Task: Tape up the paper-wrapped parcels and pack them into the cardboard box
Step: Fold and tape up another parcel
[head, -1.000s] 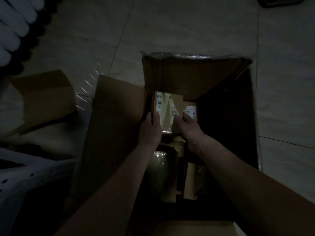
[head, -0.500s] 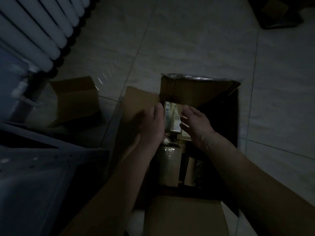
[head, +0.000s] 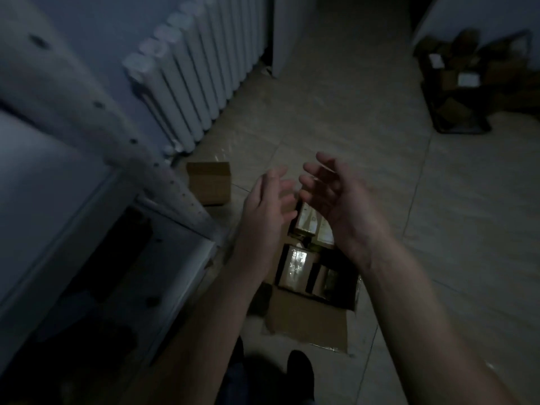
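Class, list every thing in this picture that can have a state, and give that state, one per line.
cardboard box: open, flaps out, on the floor
parcels: inside the box, glossy with tape
left hand: open, holds nothing
right hand: open, holds nothing
small box: on the floor by the radiator

The cardboard box (head: pixel 309 323) is matt brown board. The parcels (head: pixel 295 266) inside are brown paper, with glossy clear tape catching the light. The small carton (head: pixel 209 182) beside it is matt cardboard too. The floor (head: pixel 336 118) is smooth pale tile with a dull sheen. The radiator (head: pixel 201 74) looks like white-painted ribbed metal.
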